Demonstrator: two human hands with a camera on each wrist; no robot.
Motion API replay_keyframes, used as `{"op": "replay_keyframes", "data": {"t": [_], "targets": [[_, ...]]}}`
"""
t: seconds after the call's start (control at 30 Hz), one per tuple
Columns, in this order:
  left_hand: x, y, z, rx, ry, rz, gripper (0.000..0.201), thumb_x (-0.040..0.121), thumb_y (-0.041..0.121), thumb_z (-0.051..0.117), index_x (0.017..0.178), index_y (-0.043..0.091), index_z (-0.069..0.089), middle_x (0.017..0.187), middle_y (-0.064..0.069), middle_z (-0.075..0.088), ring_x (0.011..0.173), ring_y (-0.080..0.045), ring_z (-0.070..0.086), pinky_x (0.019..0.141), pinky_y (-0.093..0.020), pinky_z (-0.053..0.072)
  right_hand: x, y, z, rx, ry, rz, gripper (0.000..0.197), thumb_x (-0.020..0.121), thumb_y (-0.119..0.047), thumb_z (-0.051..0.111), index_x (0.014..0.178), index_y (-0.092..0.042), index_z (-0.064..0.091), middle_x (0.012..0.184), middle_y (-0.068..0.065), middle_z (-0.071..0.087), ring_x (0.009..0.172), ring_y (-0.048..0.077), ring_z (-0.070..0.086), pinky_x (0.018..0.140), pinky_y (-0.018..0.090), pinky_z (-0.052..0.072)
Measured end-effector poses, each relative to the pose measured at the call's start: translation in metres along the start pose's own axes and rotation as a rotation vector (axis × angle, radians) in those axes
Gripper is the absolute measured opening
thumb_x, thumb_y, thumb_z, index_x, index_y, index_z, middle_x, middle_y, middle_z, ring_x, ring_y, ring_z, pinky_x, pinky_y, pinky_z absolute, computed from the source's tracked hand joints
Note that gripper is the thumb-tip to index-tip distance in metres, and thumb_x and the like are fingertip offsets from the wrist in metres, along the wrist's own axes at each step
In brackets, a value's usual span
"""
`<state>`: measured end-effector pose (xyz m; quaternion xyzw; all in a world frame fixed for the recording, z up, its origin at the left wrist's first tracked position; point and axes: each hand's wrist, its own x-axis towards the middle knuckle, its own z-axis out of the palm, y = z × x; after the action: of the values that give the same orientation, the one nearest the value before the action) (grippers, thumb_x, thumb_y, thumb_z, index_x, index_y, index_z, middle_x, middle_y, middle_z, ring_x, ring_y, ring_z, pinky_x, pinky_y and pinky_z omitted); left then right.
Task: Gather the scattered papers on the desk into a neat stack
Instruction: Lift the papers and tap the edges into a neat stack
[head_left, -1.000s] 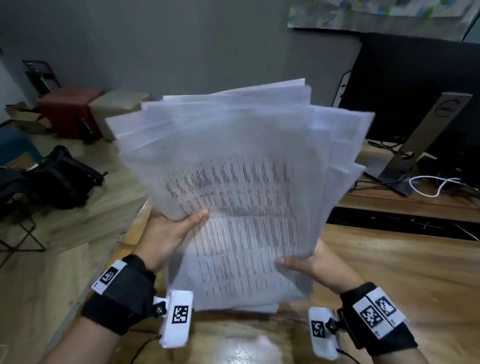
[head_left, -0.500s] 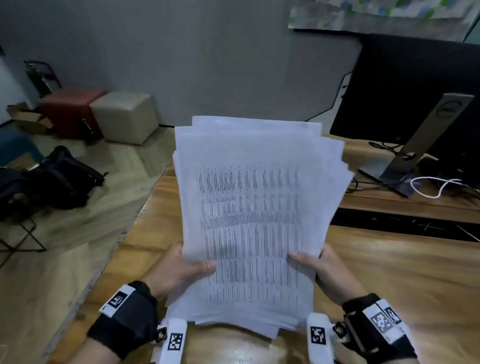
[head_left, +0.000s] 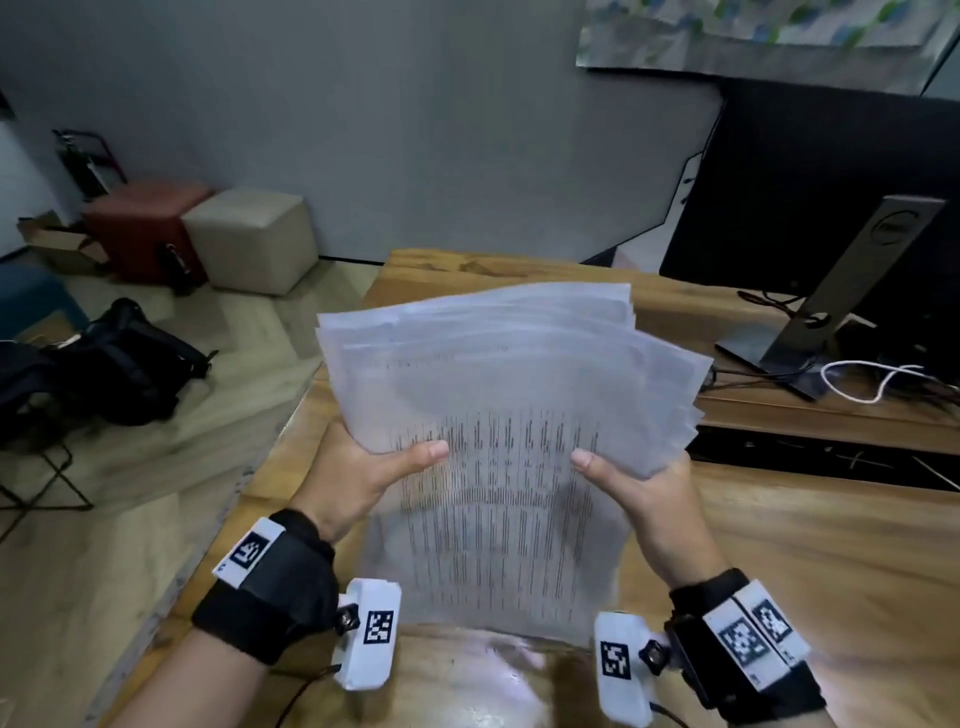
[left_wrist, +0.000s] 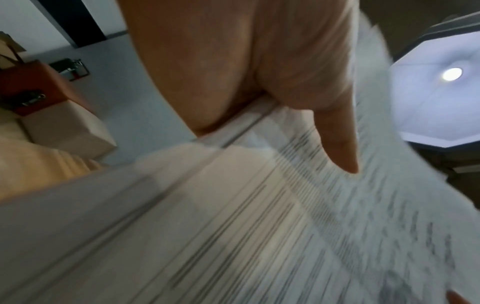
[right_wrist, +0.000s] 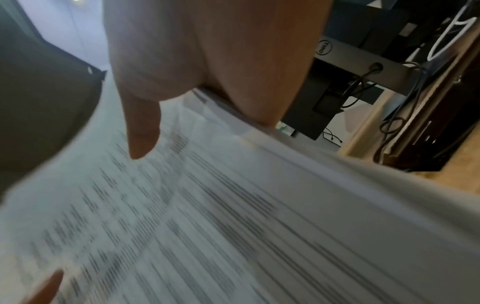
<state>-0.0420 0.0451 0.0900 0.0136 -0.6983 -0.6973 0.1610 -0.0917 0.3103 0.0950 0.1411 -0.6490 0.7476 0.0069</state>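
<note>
A bundle of white printed papers (head_left: 509, 415) stands on its lower edge above the wooden desk (head_left: 810, 561), blurred by motion, its top sheets fanned unevenly. My left hand (head_left: 363, 467) grips the bundle's left side, thumb across the front sheet. My right hand (head_left: 639, 483) grips the right side the same way. In the left wrist view the thumb (left_wrist: 335, 144) presses on the printed papers (left_wrist: 285, 236). In the right wrist view the thumb (right_wrist: 142, 131) lies on the papers (right_wrist: 233, 226). The fingers behind the sheets are hidden.
A monitor (head_left: 831, 182) on its stand (head_left: 841, 291) sits at the back right with cables (head_left: 872, 379) beside it. The desk's left edge (head_left: 270, 467) drops to the floor, where a black bag (head_left: 124, 358) and two cube stools (head_left: 249, 239) stand.
The paper bundle has dropped from raised in front of me down toward the desk, and its fanned sheets have drawn closer together. Both hands keep their grip on its sides.
</note>
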Motion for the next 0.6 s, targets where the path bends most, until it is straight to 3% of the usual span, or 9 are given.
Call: {"op": "replay_keyframes", "data": {"t": [0.1,0.2,0.3,0.4,0.5,0.57,0.6], "targets": [[-0.004,0.000,0.002,-0.041,0.023,0.039,0.051,0.067,0.003,0.087,0.115,0.009,0.069,0.108,0.003,0.079,0.103,-0.013,0.074,0.082,-0.020,0.058,-0.003,-0.004,0.002,0.036,0.007,-0.040,0.038,0.068,-0.006,0.077,0.104,-0.017,0.068,0.099,-0.001,0.078,0.096,0.017,0.073,0.081,0.025,0.057],[-0.008,0.001,0.003,-0.041,0.054,0.046,0.051,0.064,0.007,0.082,0.113,0.006,0.070,0.102,0.007,0.080,0.097,-0.009,0.075,0.079,-0.017,0.057,-0.005,-0.004,0.004,0.052,-0.015,-0.042,0.037,0.075,0.006,0.074,0.104,-0.016,0.067,0.101,0.002,0.078,0.098,0.019,0.073,0.083,0.027,0.058],[-0.013,-0.002,-0.005,-0.005,0.037,0.024,0.049,0.062,0.007,0.087,0.109,0.004,0.072,0.101,0.003,0.081,0.096,-0.013,0.076,0.078,-0.019,0.058,-0.008,-0.003,-0.002,0.063,-0.044,-0.027,0.040,0.070,0.002,0.075,0.107,-0.011,0.066,0.100,0.004,0.077,0.095,0.019,0.073,0.078,0.025,0.058],[-0.021,-0.012,-0.013,0.005,-0.046,-0.032,0.047,0.060,0.005,0.091,0.104,0.007,0.073,0.102,-0.005,0.081,0.098,-0.020,0.076,0.078,-0.024,0.060,-0.018,0.008,-0.010,0.018,-0.132,0.082,0.046,0.067,-0.002,0.075,0.111,-0.009,0.064,0.102,0.004,0.077,0.097,0.018,0.073,0.077,0.023,0.056],[-0.026,-0.021,-0.013,-0.061,-0.086,-0.065,0.063,0.047,0.021,0.097,0.104,0.012,0.072,0.104,-0.007,0.080,0.099,-0.022,0.075,0.078,-0.026,0.061,-0.024,0.020,-0.006,0.000,-0.180,0.198,0.044,0.071,0.001,0.075,0.113,-0.008,0.065,0.104,0.004,0.077,0.101,0.022,0.071,0.076,0.022,0.057],[-0.024,-0.016,-0.010,-0.076,-0.056,-0.049,0.071,0.043,0.035,0.099,0.104,0.011,0.072,0.103,-0.006,0.080,0.098,-0.021,0.075,0.079,-0.026,0.060,-0.023,0.018,-0.002,-0.030,-0.137,0.179,0.041,0.072,0.005,0.076,0.109,-0.012,0.066,0.101,-0.001,0.078,0.099,0.017,0.072,0.076,0.020,0.057],[-0.022,-0.011,-0.008,-0.070,-0.037,-0.024,0.069,0.045,0.034,0.097,0.104,0.009,0.072,0.102,-0.004,0.081,0.097,-0.019,0.076,0.079,-0.025,0.060,-0.021,0.014,-0.001,-0.049,-0.113,0.150,0.042,0.071,0.005,0.077,0.107,-0.014,0.066,0.099,-0.004,0.078,0.097,0.012,0.072,0.076,0.018,0.056]]}}
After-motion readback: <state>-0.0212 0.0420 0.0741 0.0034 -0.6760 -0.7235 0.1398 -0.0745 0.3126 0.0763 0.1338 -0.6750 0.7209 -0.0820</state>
